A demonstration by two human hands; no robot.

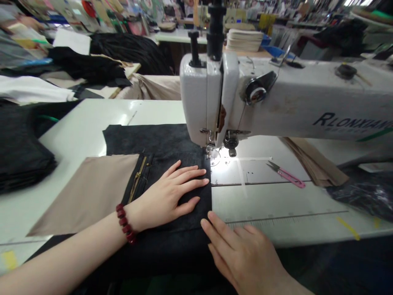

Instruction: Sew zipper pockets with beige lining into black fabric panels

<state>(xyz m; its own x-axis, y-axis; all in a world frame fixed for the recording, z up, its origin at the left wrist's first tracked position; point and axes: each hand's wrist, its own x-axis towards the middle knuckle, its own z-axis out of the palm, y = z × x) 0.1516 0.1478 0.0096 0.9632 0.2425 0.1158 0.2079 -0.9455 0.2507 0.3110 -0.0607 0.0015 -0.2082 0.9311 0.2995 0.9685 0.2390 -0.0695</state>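
Note:
A black fabric panel [129,137] lies on the sewing machine table, its right edge by the lit presser foot [209,152]. My left hand [172,192] rests flat on it with fingers spread, a dark red bead bracelet at the wrist. Left of that hand, a brass zipper [137,178] is set in the panel, next to a beige fabric piece [89,184]. At the panel's lower right edge, my right hand [242,254] touches the cloth with its front fingers stretched out; the other fingers are curled. Black cloth hangs over the table's front edge.
The white sewing machine [276,94] spans the right side. Pink-handled thread snips [287,174] and folded brown fabric strips [316,159] lie under its arm. A dark fabric pile [21,143] sits at the left. More cloth and a stacked beige pile [244,39] stand behind.

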